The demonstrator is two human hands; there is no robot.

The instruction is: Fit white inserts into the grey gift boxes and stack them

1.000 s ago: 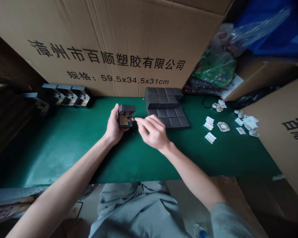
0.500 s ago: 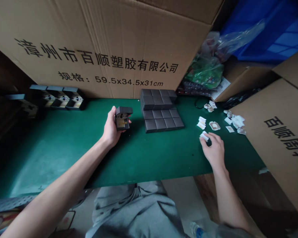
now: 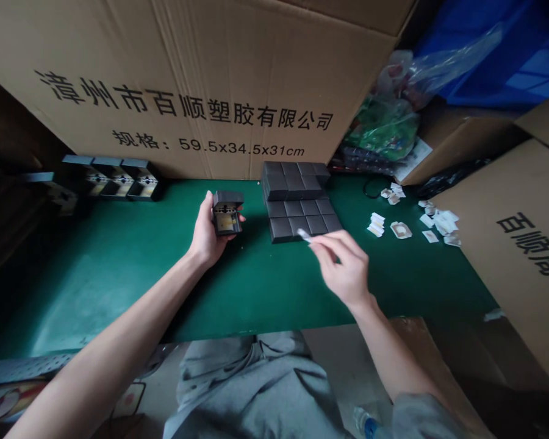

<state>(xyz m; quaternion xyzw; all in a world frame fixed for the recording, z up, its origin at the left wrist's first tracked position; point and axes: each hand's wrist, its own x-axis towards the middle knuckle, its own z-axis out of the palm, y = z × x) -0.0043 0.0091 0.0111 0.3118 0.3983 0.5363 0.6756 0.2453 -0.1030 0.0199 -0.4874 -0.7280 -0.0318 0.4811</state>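
Note:
My left hand [image 3: 207, 235] is wrapped round a small black hinged box [image 3: 227, 214]. Its lid stands raised, and a pale, yellowish inside faces me. My right hand [image 3: 345, 262] pinches a small white insert piece [image 3: 304, 235] between thumb and fingertips, in front of the stacked black boxes [image 3: 297, 207]. Those boxes are closed and packed in rows, with a second layer at the back. Farther right lie a neat pile of white pieces [image 3: 376, 225] and a single cream-white piece with cut corners [image 3: 400, 230].
Several open black boxes [image 3: 121, 178] line the back left of the green table [image 3: 119, 262]. A large cardboard carton [image 3: 201, 61] walls off the back. More white pieces [image 3: 441, 222] lie beside another carton [image 3: 531, 244] on the right. Plastic bags [image 3: 388, 122] and a blue bin [image 3: 485, 61] stand behind.
My right hand has lifted the white piece from the table at the right and carried it left, toward the open box. My left hand keeps its hold with hardly any movement.

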